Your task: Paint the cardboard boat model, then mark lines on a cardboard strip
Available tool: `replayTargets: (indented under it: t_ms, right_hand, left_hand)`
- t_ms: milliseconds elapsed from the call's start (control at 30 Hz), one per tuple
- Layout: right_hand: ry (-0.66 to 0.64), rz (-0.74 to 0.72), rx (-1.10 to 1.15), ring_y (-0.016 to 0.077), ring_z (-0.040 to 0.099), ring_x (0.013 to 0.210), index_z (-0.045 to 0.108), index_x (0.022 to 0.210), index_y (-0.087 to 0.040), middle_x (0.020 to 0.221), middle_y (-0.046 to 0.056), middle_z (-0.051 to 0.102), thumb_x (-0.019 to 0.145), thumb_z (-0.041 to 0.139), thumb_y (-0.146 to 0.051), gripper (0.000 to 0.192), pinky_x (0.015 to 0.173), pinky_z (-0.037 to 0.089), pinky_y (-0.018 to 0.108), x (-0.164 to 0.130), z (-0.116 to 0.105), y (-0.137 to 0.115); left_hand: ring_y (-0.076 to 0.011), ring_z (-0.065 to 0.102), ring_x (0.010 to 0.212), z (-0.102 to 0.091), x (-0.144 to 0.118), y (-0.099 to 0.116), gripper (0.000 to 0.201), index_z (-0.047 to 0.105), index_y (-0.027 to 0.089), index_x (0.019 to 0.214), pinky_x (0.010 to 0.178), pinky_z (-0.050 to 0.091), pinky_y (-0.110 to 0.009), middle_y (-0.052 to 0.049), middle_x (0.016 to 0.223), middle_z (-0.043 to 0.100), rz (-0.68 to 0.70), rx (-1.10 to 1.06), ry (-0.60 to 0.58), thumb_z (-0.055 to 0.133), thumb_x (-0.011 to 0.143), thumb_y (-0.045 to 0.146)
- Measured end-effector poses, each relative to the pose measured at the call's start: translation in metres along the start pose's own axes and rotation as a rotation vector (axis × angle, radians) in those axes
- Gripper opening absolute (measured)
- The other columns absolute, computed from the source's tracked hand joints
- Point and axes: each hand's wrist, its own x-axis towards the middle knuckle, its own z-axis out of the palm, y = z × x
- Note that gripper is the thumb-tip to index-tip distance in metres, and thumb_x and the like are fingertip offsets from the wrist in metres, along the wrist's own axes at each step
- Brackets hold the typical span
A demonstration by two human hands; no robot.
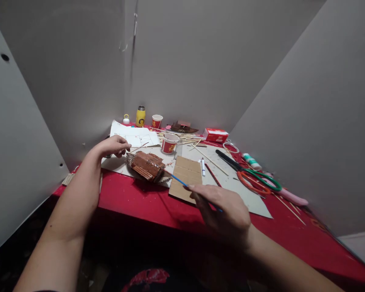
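Observation:
A brown model boat (147,164) made of thin wooden strips lies tilted near the table's front edge, its roof glossy and reddish-brown. My left hand (115,146) is at its left end, fingers bent and closed around that end; the exact grip is partly hidden. A thin stick (140,147) slants out beside those fingers. Between the fingers of my right hand (223,205) is a slim blue paintbrush (179,180), whose tip reaches the boat's right end. Under the brush lies a piece of brown cardboard (187,174).
Behind the boat stand a red paper cup (170,144), a second cup (157,121) and a yellow bottle (140,117). Wooden sticks (185,139) lie near another model boat (183,127). To the right are scissors (246,172), a glue bottle (252,161) and a white marker (203,167).

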Motion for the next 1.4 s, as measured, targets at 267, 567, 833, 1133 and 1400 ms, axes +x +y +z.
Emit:
replayTargets:
  t_ms: [267, 567, 833, 1133, 1400]
  right_hand:
    - [0.191, 0.435, 0.204, 0.0148, 0.071, 0.067, 0.068, 0.113, -0.025, 0.091, 0.003, 0.077, 0.089, 0.064, -0.010, 0.029, 0.061, 0.060, 0.029, -0.005, -0.012, 0.006]
    - [0.258, 1.021, 0.616, 0.0130, 0.065, 0.051, 0.071, 0.084, -0.018, 0.078, 0.008, 0.077, 0.080, 0.075, -0.041, 0.024, 0.038, 0.047, 0.020, -0.003, -0.010, 0.065]
    - [0.282, 1.123, 0.837, 0.0104, 0.061, 0.049, 0.072, 0.080, -0.016, 0.072, 0.008, 0.075, 0.074, 0.079, -0.044, 0.030, 0.039, 0.045, 0.019, -0.001, -0.007, 0.078]
    - [0.223, 0.903, 0.827, 0.0114, 0.063, 0.049, 0.069, 0.083, -0.018, 0.072, 0.005, 0.076, 0.085, 0.071, -0.043, 0.025, 0.041, 0.049, 0.021, 0.028, 0.005, 0.058]
    - [0.198, 0.677, 0.603, 0.0132, 0.067, 0.054, 0.071, 0.090, -0.018, 0.077, 0.005, 0.076, 0.092, 0.062, -0.033, 0.017, 0.044, 0.051, 0.024, 0.031, 0.017, 0.048]
  left_hand:
    - [-0.0123, 0.053, 0.049, -0.003, 0.002, -0.003, 0.024, 0.066, 0.016, 0.067, 0.054, 0.041, -0.026, -0.002, 0.054, 0.056, -0.011, 0.068, 0.006, 0.062, 0.087, 0.028]
    - [-0.0135, 0.053, 0.048, -0.004, 0.006, -0.009, 0.024, 0.067, 0.017, 0.067, 0.051, 0.038, -0.027, -0.002, 0.055, 0.056, 0.005, 0.073, 0.004, 0.067, 0.082, 0.036]
    - [-0.0133, 0.052, 0.048, -0.006, 0.005, -0.010, 0.029, 0.066, 0.017, 0.065, 0.052, 0.039, -0.027, -0.003, 0.055, 0.056, -0.021, 0.060, -0.051, 0.067, 0.082, 0.040]
    - [-0.0130, 0.053, 0.049, -0.006, 0.005, -0.011, 0.032, 0.060, 0.017, 0.060, 0.053, 0.041, -0.028, -0.003, 0.057, 0.057, -0.004, 0.067, -0.071, 0.067, 0.082, 0.040]
    - [-0.0134, 0.054, 0.051, -0.007, 0.003, -0.010, 0.032, 0.060, 0.018, 0.060, 0.054, 0.043, -0.027, -0.002, 0.054, 0.055, -0.014, 0.064, -0.077, 0.068, 0.080, 0.042]
